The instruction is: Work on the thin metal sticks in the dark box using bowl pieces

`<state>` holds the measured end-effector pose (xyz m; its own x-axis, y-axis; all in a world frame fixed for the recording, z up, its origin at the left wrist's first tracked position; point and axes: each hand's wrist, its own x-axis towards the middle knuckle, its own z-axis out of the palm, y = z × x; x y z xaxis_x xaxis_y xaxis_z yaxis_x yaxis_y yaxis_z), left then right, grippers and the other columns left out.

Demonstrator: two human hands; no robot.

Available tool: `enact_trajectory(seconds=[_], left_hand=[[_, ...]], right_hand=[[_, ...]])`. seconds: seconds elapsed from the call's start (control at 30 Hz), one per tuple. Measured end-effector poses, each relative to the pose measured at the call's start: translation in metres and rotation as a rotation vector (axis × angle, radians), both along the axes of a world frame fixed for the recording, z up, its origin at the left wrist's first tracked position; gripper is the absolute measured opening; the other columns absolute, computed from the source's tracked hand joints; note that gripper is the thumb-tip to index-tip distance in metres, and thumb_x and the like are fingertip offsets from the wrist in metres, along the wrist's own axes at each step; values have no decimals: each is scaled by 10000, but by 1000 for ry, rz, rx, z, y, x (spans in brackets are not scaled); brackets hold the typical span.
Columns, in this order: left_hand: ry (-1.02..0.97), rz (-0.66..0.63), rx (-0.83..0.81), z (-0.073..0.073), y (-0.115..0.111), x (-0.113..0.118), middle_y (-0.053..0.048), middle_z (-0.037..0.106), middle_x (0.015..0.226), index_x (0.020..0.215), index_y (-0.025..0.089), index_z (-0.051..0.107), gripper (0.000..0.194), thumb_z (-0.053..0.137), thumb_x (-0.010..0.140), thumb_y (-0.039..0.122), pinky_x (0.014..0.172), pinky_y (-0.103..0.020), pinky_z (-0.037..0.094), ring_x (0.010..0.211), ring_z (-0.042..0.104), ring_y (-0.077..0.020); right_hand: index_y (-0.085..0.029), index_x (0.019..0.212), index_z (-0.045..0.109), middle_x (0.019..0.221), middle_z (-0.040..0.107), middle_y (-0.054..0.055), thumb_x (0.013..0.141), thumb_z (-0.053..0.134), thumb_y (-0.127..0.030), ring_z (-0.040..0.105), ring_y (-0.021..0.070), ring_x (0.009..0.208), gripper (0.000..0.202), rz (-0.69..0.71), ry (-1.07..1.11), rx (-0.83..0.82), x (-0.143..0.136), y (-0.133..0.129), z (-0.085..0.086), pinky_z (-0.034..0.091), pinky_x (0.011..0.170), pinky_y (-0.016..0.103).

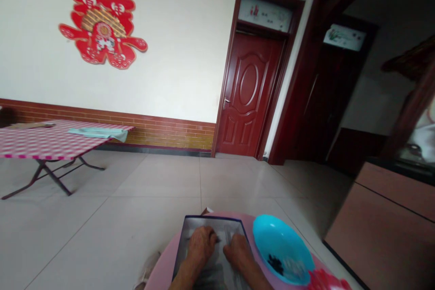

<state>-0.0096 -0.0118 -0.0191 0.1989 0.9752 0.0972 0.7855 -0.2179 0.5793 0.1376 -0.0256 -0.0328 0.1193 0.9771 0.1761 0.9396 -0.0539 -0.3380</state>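
A shallow box with a dark blue rim (213, 217) lies on a pink round table (163, 268) at the bottom of the view. Both hands are inside it. My left hand (203, 241) is closed, fingers curled around something small and dark whose shape I cannot make out. To its right, my right hand (237, 250) is closed too, beside a clear, thin item that is too blurred to name. Grey, see-through pieces lie in the box between the forearms. A blue bowl (272, 226) stands right of the box, holding small black pieces (275, 263) and clear pieces (295, 268).
Red plastic (328, 280) lies beside the bowl at the table's edge. A folding table with a checked cloth (41, 142) and a light green cloth (98, 133) stands at the left. A pinkish cabinet (384, 217) is at the right, a red door (249, 95) ahead.
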Motion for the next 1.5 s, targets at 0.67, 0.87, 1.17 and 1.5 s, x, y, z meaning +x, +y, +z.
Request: enact_trajectory(seconds=[0.67, 0.87, 1.17, 1.5], left_hand=[[-615, 486, 192, 3, 24, -27, -41, 669, 717, 1002, 163, 633, 355, 393, 852, 377, 651, -283, 499, 730, 632, -188], [-616, 485, 173, -3, 26, -24, -46, 681, 754, 1000, 157, 636, 342, 398, 834, 338, 676, -285, 503, 743, 637, -189], [-621, 433, 178, -1, 23, -26, -36, 661, 696, 995, 149, 654, 423, 372, 857, 433, 630, -273, 488, 694, 618, -182], [-453, 227, 83, 23, 29, 1, -42, 685, 751, 1097, 139, 612, 386, 350, 845, 270, 666, -248, 479, 701, 633, -159]], right_hand=[[-198, 836, 663, 922, 658, 61, 765, 448, -84, 595, 190, 894, 254, 338, 16, 44, -35, 6, -9, 414, 786, 264], [-199, 861, 672, 953, 658, 80, 790, 430, -94, 585, 223, 931, 273, 378, -92, -18, -46, 3, 0, 396, 798, 310], [-202, 846, 687, 932, 672, 98, 801, 431, -103, 591, 250, 919, 278, 399, -85, -1, -49, -1, 6, 378, 802, 347], [-215, 956, 669, 1019, 670, 95, 795, 408, -52, 590, 254, 964, 347, 360, -85, 76, -50, 11, -23, 376, 841, 354]])
